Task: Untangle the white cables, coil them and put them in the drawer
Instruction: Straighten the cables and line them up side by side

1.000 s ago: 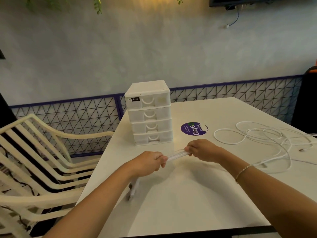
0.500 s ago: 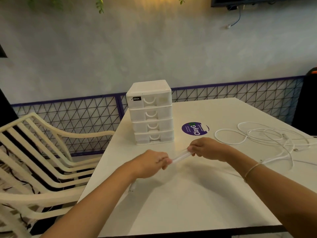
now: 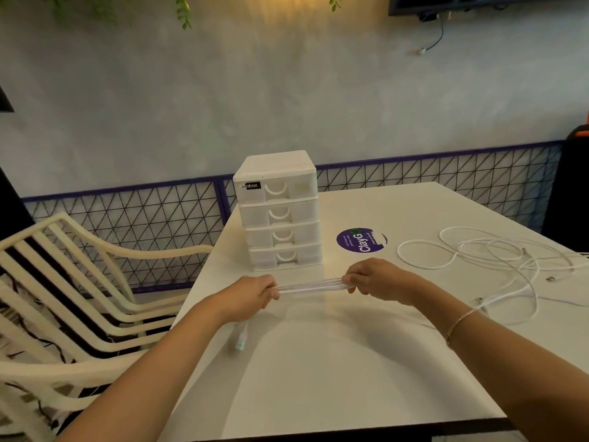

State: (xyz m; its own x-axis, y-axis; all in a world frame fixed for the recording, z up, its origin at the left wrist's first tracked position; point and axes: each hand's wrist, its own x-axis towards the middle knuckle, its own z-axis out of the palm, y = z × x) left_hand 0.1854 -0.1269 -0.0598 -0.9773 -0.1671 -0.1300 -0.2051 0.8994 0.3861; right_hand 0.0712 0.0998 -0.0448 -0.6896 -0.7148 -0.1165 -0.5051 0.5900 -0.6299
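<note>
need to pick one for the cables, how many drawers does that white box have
4, stacked in the white drawer unit at the table's far left: top, second, third, bottom. All shut.

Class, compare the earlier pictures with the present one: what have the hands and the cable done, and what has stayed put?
The left hand and right hand have drawn apart, pulling the folded cable bundle longer and level. Both still grip its ends. The drawer unit, all drawers shut, and the loose cables lie unmoved.
</note>
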